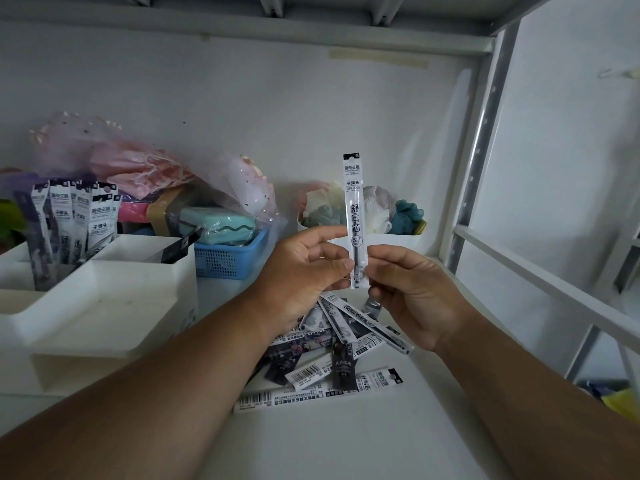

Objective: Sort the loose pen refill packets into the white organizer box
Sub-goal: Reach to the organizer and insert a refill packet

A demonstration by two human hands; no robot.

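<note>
A white pen refill packet [354, 202] stands upright in mid-air at centre. My left hand [304, 268] pinches its lower part from the left, and my right hand [412, 292] pinches it from the right. Under both hands a pile of loose refill packets [332, 355] lies on the white shelf, some white, some dark. The white organizer box [104, 306] sits at the left; several packets [74, 216] stand upright in its back compartments, while its wide front compartment holds nothing.
A blue mesh basket [230, 261] with a teal case stands behind the organizer, with pink gauze bags [138, 168] above it. A white bin of fabric pieces [391, 237] sits behind the hands. A metal shelf post [481, 150] and rail [540, 282] bound the right side.
</note>
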